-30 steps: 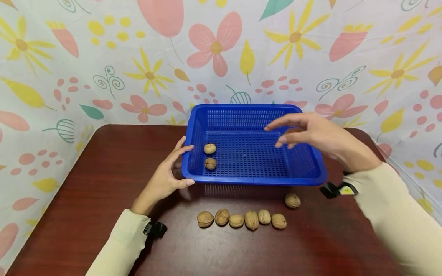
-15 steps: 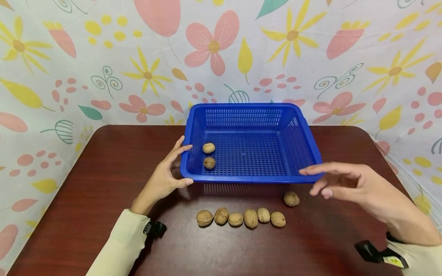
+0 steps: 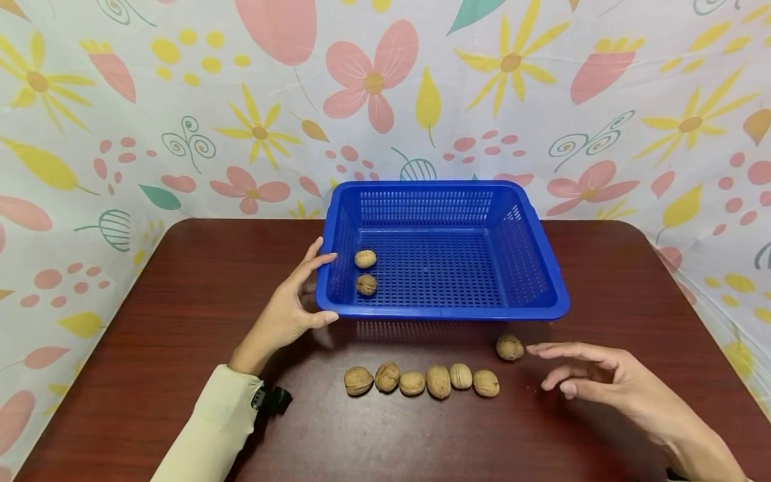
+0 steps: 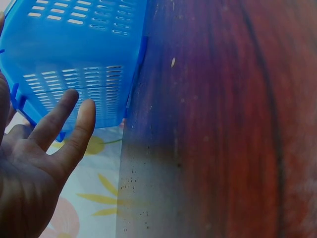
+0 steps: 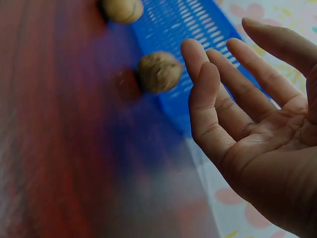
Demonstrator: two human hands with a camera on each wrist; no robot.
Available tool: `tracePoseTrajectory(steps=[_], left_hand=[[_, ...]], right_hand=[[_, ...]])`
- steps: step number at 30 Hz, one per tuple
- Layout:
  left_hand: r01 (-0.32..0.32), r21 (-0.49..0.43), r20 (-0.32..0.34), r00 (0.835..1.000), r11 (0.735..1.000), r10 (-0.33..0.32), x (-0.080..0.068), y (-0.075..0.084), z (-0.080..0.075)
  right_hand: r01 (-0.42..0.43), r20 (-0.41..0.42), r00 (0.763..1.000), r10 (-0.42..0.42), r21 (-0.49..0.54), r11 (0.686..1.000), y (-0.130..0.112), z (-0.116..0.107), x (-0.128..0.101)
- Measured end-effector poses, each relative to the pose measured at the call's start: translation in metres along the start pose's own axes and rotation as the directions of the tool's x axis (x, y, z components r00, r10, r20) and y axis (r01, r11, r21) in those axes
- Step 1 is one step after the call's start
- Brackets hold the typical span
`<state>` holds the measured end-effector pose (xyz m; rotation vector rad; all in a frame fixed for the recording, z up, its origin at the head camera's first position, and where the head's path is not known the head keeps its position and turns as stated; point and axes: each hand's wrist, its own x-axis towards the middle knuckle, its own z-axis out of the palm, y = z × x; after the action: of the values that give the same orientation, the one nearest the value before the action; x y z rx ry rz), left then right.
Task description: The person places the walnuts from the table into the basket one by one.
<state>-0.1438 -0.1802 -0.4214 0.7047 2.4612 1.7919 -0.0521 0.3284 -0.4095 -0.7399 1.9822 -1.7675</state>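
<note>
Blue basket (image 3: 442, 251) blocks the tabletop's (image 3: 181, 321) far-middle; left hand (image 3: 288, 309) rests against its left wall. Row of six walnuts (image 3: 421, 381) and a lone walnut (image 3: 509, 347) sit toward the near edge, just left of right hand (image 3: 608, 381). Left and right edges open.

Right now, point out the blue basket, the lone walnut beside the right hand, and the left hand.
blue basket (image 3: 442, 312): head view, on its front rim.
lone walnut (image 3: 509, 347): head view, middle of the shell.
left hand (image 3: 283, 314): head view, back of the hand beside the basket's left corner.
</note>
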Motion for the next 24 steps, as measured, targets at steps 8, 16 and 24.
tracePoseTrajectory(steps=[8, 16, 24], left_hand=[[-0.001, -0.005, 0.005, 1.000, 1.000, 0.001, 0.000, -0.001, -0.001], [-0.001, -0.008, 0.007, 1.000, 1.000, 0.001, 0.001, -0.001, -0.001], [-0.002, -0.002, 0.009, 1.000, 1.000, 0.002, 0.000, 0.001, 0.000]], right_hand=[[-0.067, -0.034, 0.997, 0.067, 0.018, 0.998, 0.018, -0.007, -0.001], [-0.159, 0.033, 0.987, 0.158, 0.048, 0.986, 0.030, -0.012, 0.007], [-0.113, 0.157, 0.983, 0.097, 0.099, 0.989, 0.034, -0.010, 0.027]])
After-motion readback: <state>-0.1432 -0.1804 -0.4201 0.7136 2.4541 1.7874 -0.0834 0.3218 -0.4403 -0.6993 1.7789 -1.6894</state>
